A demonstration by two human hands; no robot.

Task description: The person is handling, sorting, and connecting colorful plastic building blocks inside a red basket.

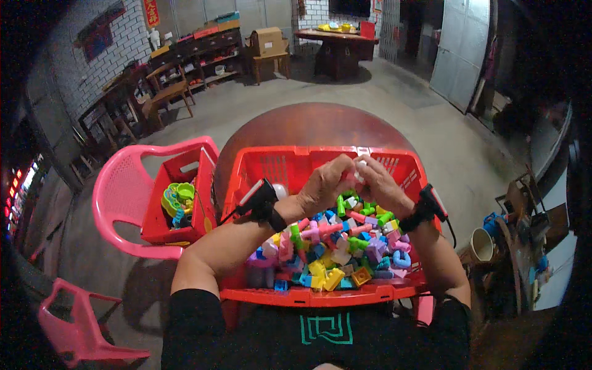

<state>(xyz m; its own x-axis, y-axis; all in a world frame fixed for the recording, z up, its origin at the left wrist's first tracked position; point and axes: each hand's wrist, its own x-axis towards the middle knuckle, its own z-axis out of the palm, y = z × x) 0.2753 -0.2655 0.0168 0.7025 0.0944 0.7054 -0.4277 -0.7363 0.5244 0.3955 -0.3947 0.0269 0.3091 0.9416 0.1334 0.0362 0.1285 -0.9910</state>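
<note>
My left hand (pixel 328 183) and my right hand (pixel 383 186) meet above the far part of a red plastic crate (pixel 320 298). Both have their fingers closed around a small pale toy piece (pixel 361 165), mostly covered by the fingers. Below them, the crate holds a heap of colourful plastic building pieces (pixel 333 246), among them yellow blocks (pixel 325 275), green connectors and pink tubes. A white rounded thing (pixel 280 190) shows by the crate's left side, partly behind my left wrist. Each wrist wears a black strap with a small device.
The crate rests on a round brown table (pixel 296 120). At left, a pink plastic chair (pixel 117 197) bears a red box (pixel 161 229) with a green and yellow toy (pixel 179 198). Another pink chair (pixel 77 327) stands lower left. A cream bucket (pixel 481 245) is at right.
</note>
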